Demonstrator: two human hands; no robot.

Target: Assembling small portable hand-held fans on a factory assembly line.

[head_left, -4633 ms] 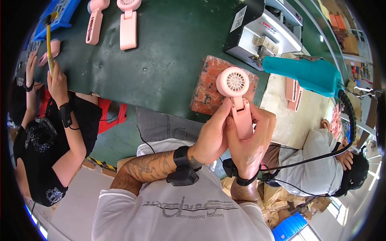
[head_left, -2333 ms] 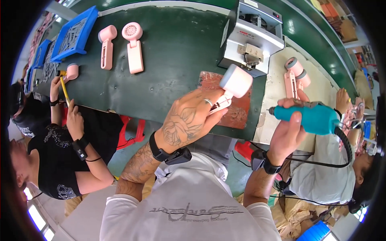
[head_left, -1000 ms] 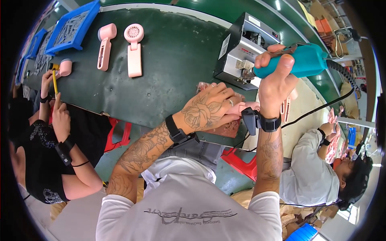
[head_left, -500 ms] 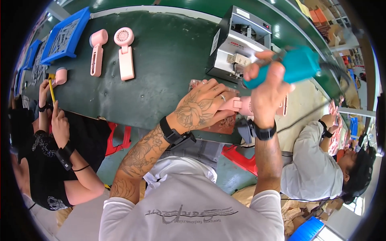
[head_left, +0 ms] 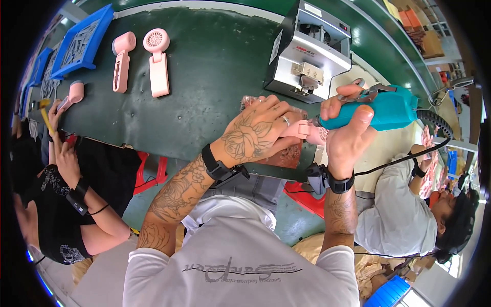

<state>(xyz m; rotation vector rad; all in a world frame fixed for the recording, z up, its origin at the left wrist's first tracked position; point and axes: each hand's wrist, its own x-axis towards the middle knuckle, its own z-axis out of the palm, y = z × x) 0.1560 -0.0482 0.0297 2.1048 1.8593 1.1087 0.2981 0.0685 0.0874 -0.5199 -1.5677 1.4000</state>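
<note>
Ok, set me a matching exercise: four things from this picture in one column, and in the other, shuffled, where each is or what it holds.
Things
1. Teal power tool
2. Hammer
3. Blue tray
4. Fan nearest the wearer

Places or states
A. Holding small grey pieces
B. In the wearer's left hand
C. In a co-worker's hand
D. In the wearer's right hand

Pairs: 1-D, 2-C, 3-A, 4-B
</note>
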